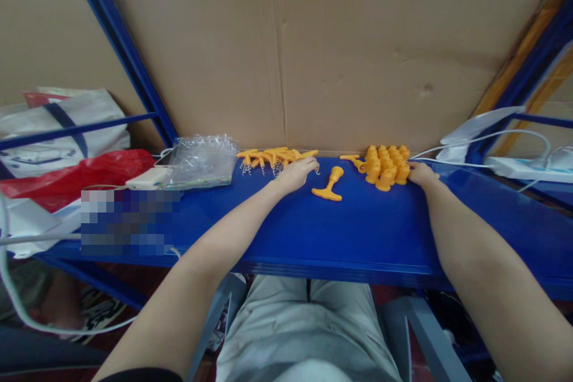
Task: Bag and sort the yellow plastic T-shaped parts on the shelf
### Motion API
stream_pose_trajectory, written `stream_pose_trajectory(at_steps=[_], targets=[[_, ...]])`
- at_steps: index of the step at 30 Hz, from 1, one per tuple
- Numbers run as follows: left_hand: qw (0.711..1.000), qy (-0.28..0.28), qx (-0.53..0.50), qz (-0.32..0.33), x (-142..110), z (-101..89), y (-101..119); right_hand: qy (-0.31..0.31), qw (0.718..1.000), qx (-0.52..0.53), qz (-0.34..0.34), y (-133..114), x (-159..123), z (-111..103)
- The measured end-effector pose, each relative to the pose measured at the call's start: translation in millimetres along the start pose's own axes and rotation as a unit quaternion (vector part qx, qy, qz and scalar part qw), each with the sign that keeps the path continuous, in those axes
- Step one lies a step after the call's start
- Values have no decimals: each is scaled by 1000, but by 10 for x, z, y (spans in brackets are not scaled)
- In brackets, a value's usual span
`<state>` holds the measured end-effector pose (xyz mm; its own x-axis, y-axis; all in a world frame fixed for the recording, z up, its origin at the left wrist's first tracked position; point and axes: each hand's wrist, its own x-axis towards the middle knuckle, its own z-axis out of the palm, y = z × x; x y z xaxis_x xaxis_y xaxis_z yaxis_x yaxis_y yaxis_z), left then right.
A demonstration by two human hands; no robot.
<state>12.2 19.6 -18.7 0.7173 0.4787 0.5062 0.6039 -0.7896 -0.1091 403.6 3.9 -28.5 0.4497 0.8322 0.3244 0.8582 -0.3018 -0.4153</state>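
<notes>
My left hand (295, 175) is closed on a corkscrew with a yellow handle (308, 154); its metal spiral shows by the fingertips. Beside that hand, several more yellow-handled corkscrews (259, 158) lie in a row along the back of the blue table. My right hand (424, 175) touches the right side of a group of upright yellow plastic sleeves (385, 168). Its fingertips are partly hidden there, so their grip is unclear. Between my hands lies a T-shaped yellow piece (331, 185), a handle joined to a sleeve. Another yellow piece (353, 161) rests left of the group.
Cardboard (286, 59) walls off the back of the blue table (349, 245). A plastic-wrapped package (201, 164) and a red bag (107, 170) are at the left. White cables and a power strip (532, 168) are at the right. Blue posts frame both sides.
</notes>
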Motion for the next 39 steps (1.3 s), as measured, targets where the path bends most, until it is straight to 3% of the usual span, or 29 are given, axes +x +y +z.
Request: stream_pose_trajectory(at_steps=[3, 7, 14, 17, 23, 27, 30, 32, 34, 36, 39], targets=[[1000, -23, -4, 10, -1, 30, -40, -16, 998, 0, 56, -54, -40, -45], [997, -77, -8, -19, -18, 68, -73, 3, 997, 20, 78, -122, -99, -124], [985, -128, 20, -110, -30, 43, 67, 107, 985, 113, 70, -394, -172, -367], [986, -127, 13, -107, -26, -25, 125, 144, 973, 167, 62, -545, -163, -480], [993, -107, -7, -39, -4, -122, 236, 189, 961, 199, -42, -831, -163, -617], [985, -166, -23, -34, 22, -131, 340, 202, 938, 214, -182, -1047, -147, -552], [976, -207, -36, -61, 32, -132, 360, 109, 924, 211, -301, -1233, -205, -435], [972, -218, -45, -77, 30, -117, 334, -20, 917, 155, -368, -1357, -319, -346], [970, -218, -53, -94, 24, -77, 285, -138, 892, 68, -425, -1468, -477, -250], [971, -205, -62, -110, 18, -7, 220, -188, 867, -15, -461, -1550, -630, -146], [975, -170, -90, -111, 17, 133, 108, -197, 844, -103, -488, -1604, -766, -4]])
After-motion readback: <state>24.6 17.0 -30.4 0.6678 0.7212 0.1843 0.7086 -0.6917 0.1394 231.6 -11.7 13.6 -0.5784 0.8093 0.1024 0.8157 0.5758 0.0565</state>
